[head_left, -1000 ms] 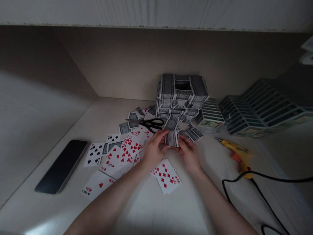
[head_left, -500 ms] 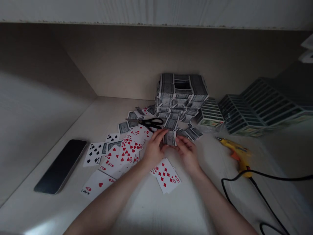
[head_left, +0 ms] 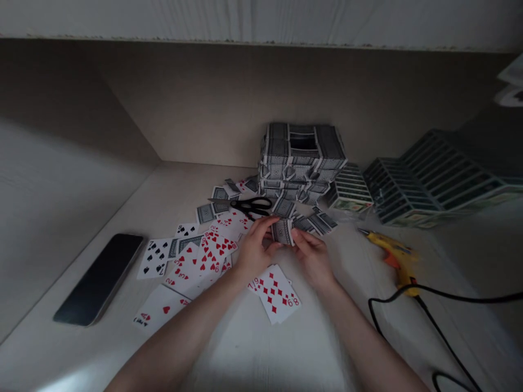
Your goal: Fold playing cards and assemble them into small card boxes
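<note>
Between both hands is a playing card (head_left: 281,231), its patterned grey back facing me. My left hand (head_left: 256,247) closes on its left side, with fingers along the top edge and the thumb below. The thumb and fingers of my right hand (head_left: 312,253) pinch its right edge, where a pale folded strip shows. Just behind lies another face-down card (head_left: 284,206), and black-handled scissors (head_left: 250,205) rest to its left, on cards. Nearer me, below the hands, several diamond cards (head_left: 275,294) lie face up in a small overlapping pile.
A block-like structure of folded cards (head_left: 302,158) stands against the back wall. Right of it are green-edged stacks (head_left: 445,179) and a yellow glue gun (head_left: 392,253) with a black cord (head_left: 457,299). Loose heart cards (head_left: 214,253) and a phone (head_left: 100,277) lie on the left.
The right hand's fingers shift slightly at the card's right edge, and the card turns a little. Both hands stay in nearly the same place; the whole view slides slightly left.
</note>
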`<state>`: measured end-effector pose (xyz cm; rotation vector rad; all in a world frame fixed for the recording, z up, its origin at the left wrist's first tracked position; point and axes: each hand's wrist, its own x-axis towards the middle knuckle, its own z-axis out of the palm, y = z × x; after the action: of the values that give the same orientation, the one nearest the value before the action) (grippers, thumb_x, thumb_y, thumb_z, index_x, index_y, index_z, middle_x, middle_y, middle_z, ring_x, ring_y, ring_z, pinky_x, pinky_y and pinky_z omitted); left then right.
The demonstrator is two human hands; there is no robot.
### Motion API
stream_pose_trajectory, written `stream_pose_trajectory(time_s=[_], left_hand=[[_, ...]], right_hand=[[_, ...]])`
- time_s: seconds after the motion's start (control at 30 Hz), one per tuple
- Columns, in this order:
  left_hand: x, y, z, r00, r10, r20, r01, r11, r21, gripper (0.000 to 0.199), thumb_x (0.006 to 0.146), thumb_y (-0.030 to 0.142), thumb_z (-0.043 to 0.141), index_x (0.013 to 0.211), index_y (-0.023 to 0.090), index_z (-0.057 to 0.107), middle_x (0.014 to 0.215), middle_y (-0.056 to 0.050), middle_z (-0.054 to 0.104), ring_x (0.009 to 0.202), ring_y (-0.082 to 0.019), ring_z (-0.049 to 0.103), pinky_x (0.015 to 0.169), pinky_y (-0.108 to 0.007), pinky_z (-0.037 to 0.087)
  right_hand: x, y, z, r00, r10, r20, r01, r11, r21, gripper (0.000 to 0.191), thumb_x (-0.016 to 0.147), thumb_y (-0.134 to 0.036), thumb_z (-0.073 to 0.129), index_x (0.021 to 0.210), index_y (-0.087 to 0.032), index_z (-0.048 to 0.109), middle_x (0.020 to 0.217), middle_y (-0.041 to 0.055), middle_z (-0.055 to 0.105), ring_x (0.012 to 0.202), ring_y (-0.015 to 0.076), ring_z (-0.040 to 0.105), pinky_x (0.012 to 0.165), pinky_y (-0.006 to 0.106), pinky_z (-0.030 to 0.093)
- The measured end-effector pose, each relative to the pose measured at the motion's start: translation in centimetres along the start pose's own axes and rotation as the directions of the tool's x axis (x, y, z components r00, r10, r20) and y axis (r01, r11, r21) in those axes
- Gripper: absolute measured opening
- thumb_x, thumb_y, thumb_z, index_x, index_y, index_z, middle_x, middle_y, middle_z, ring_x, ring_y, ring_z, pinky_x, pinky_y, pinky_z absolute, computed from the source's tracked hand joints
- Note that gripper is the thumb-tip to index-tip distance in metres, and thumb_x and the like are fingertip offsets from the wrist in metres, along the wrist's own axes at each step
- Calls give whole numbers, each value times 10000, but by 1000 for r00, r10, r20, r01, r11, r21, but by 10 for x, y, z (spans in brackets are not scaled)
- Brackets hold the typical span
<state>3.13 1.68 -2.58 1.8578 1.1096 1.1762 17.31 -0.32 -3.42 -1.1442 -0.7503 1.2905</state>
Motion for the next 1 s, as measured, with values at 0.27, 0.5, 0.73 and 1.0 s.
stream_pose_trajectory(time_s=[0.27, 0.5, 0.73, 1.0], left_hand=[[0, 0, -3, 998, 66, 18, -67, 996, 52, 506, 720, 92, 597, 1185, 245, 469, 1212, -61, 506, 1004, -174, 563, 804, -327, 530], [-2, 0, -4, 997, 57, 57, -62, 993, 96, 527, 720, 100, 597, 1204, 247, 448, 1235, -60, 492, 983, -166, 578, 811, -327, 528], [-2, 1, -3, 997, 45, 55, -52, 991, 124, 537, 705, 88, 612, 1195, 238, 449, 1219, -61, 503, 958, -158, 585, 787, -303, 536], [-1, 2, -3, 997, 47, 63, -55, 988, 142, 542, 694, 78, 624, 1183, 241, 458, 1203, -56, 514, 965, -160, 582, 782, -305, 533]], right_hand=[[-1, -14, 2, 986, 123, 114, -146, 964, 220, 242, 601, -364, 751, 785, -209, 717, 814, 38, 708, 713, 183, 609, 657, 317, 468], [0, -14, 1, 993, 65, 99, -84, 975, 204, 196, 629, -360, 729, 771, -225, 715, 817, 29, 707, 747, 190, 622, 701, 345, 470], [0, -6, -2, 998, -51, -48, 47, 996, -71, 249, 644, -402, 702, 794, -205, 725, 808, 35, 713, 733, 195, 617, 712, 346, 463], [-4, -13, 1, 980, -173, -101, 142, 956, -258, 215, 672, -380, 666, 781, -205, 729, 780, 22, 715, 705, 179, 613, 701, 321, 463]])
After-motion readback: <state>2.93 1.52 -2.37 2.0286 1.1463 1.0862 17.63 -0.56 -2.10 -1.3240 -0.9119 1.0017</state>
